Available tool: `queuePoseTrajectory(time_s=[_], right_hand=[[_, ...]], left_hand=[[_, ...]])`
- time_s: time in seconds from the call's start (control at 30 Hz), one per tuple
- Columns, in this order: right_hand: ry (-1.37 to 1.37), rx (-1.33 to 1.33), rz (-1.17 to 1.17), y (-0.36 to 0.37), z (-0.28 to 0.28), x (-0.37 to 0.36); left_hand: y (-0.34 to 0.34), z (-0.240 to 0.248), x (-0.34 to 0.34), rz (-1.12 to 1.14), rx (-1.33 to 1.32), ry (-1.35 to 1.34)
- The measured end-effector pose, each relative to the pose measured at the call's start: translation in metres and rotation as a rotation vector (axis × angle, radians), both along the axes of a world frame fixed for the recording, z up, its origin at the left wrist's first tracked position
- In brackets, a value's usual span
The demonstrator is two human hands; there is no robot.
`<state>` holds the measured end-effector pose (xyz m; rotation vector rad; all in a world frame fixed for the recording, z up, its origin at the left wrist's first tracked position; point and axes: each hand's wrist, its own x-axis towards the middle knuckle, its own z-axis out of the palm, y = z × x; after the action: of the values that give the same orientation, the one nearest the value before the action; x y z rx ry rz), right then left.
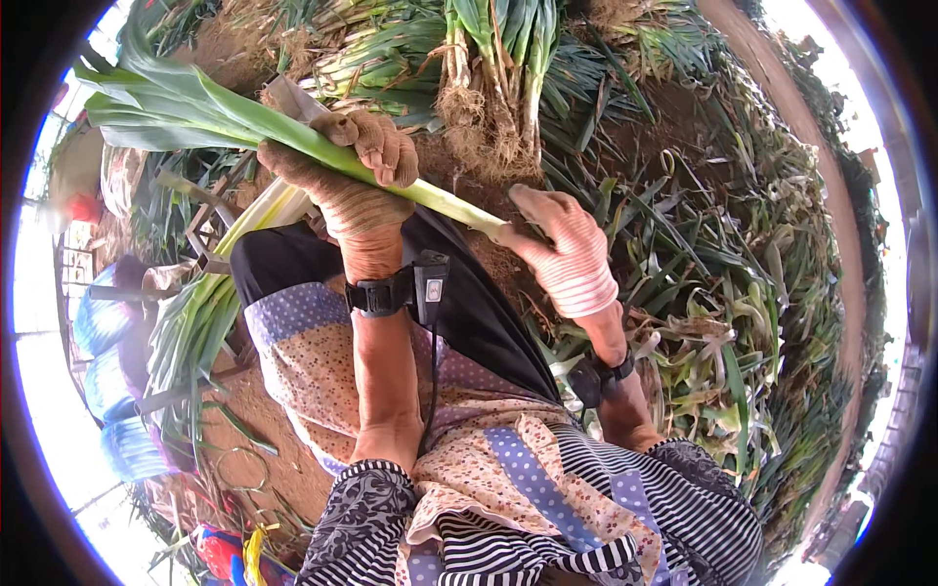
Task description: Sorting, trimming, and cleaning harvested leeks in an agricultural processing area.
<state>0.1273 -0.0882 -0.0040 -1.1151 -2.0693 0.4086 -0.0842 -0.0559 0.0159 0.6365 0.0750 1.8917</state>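
Note:
My left hand [366, 207], in a soiled knit glove, is wrapped round the shaft of a long leek [445, 202]. Its broad green leaves fan out to the upper left, and the pale root end slants down to the right. At that pale end is my right hand [569, 249], in a lighter glove. Its thumb lies against the tip of the leek, while the forefinger is stretched out and apart from it. The other right fingers are partly hidden behind the hand.
Beyond my hands lie several leeks with shaggy roots [498, 93]. Stripped leaves [723, 342] heap up on the right. Beside my left knee, more leeks [200, 317] rest in a metal frame [205, 200]. Blue wrapped bundles [109, 376] stand at the far left.

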Motion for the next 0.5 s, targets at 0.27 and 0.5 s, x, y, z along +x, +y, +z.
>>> queuePoseTrajectory(time_s=[0.27, 0.5], right_hand=[[-0.341, 0.271, 0.082, -0.01, -0.001, -0.012], [-0.259, -0.239, -0.281, -0.05, -0.066, 0.068]], left_hand=[[-0.008, 0.005, 0.003, 0.209, -0.169, 0.076], [-0.013, -0.002, -0.024, 0.302, -0.176, -0.104]])
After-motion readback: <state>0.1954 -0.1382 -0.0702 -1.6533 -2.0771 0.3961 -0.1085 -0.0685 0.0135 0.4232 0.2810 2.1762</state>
